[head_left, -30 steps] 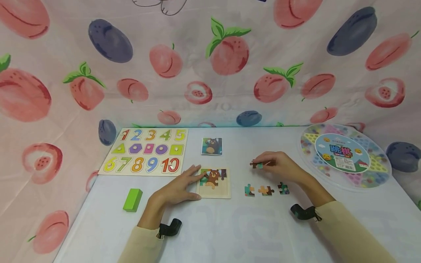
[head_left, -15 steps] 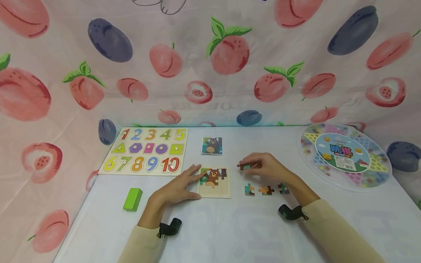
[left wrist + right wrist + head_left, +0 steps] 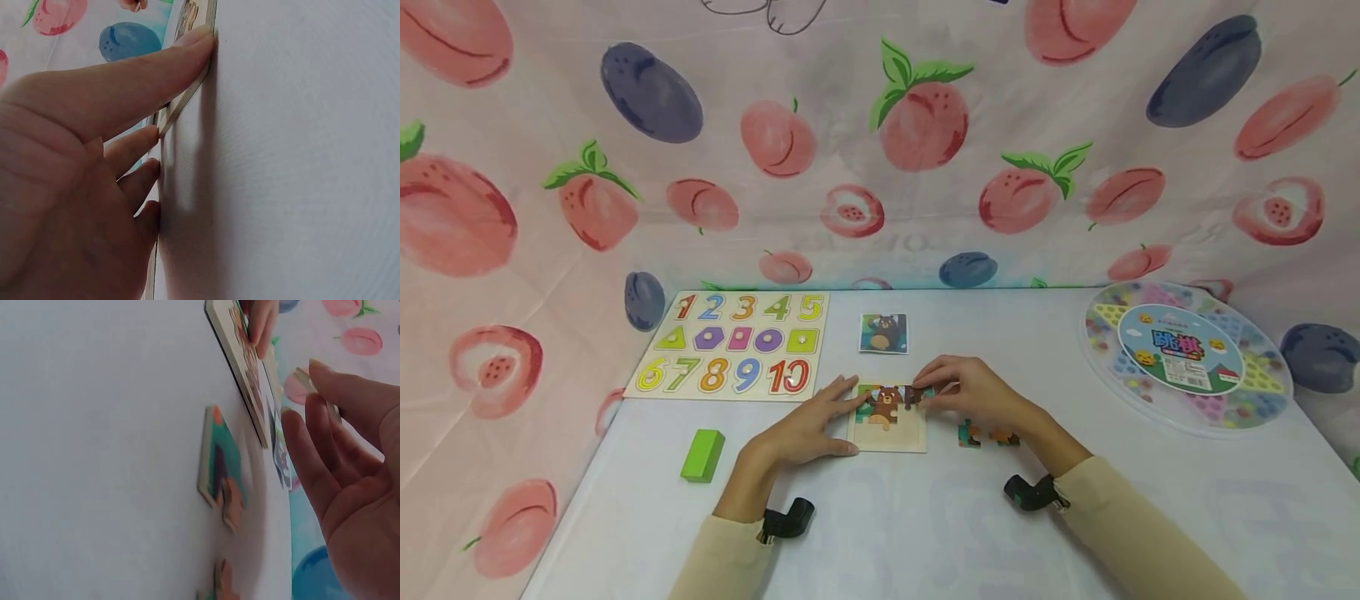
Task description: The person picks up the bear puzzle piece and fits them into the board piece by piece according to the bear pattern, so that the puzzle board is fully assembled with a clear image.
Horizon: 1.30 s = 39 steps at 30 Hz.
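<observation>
A square wooden jigsaw tray (image 3: 887, 442) with a partly assembled bear picture lies at the table's middle. My left hand (image 3: 805, 429) rests along its left side, its forefinger over the picture and its straight thumb at the near-left corner, as the left wrist view also shows. My right hand (image 3: 981, 398) pinches a brown-and-green jigsaw piece (image 3: 928, 392) above the tray's upper right corner. In the right wrist view the held piece appears edge-on between thumb and fingers. Two loose jigsaw pieces, a teal one (image 3: 969, 433) and an orange-brown one (image 3: 1003, 436), lie beneath the right forearm.
Behind the tray lies a small bear picture card (image 3: 883, 333). A number-and-shape board (image 3: 730, 346) is at the back left, with a green block (image 3: 703, 456) in front of it. A round clear Chinese checkers box (image 3: 1180, 354) occupies the back right.
My right hand has carried the pinched jigsaw piece leftward from beside the tray to its upper right corner. The right forearm now covers the rightmost loose piece. My left hand stays still.
</observation>
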Each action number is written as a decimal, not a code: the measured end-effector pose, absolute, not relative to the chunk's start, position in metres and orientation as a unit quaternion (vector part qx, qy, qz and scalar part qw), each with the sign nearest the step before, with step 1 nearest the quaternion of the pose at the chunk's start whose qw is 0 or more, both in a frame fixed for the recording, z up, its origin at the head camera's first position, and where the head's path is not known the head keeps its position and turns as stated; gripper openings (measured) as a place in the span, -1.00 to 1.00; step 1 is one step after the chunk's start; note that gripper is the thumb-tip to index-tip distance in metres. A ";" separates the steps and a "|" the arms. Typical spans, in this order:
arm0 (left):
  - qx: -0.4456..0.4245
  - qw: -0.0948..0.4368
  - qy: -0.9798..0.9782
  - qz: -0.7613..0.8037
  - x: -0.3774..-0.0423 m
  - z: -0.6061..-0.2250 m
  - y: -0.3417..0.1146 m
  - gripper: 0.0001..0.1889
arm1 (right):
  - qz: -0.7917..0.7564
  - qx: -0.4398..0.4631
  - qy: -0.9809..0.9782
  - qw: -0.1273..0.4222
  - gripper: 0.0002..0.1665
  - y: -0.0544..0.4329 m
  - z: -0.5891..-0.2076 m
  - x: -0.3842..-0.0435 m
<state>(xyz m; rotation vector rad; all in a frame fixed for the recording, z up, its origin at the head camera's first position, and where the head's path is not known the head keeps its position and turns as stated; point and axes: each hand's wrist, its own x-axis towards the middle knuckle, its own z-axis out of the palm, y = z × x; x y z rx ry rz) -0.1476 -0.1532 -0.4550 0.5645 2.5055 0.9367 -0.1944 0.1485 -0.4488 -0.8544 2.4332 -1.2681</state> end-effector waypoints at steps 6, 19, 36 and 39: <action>0.202 0.203 0.899 0.332 -0.148 -0.455 -0.153 -0.20 | -0.420 -0.296 0.850 0.121 -0.71 0.136 -0.453 -0.190; 0.202 0.201 0.900 0.329 -0.149 -0.454 -0.153 -0.21 | -0.396 -0.305 0.861 0.094 -0.77 0.120 -0.460 -0.182; 0.191 0.202 0.902 0.331 -0.148 -0.455 -0.152 -0.21 | -0.339 -0.285 0.891 0.104 -0.84 0.111 -0.459 -0.179; 0.194 0.203 0.901 0.330 -0.148 -0.455 -0.152 -0.21 | -0.329 -0.286 0.895 0.099 -0.85 0.109 -0.459 -0.181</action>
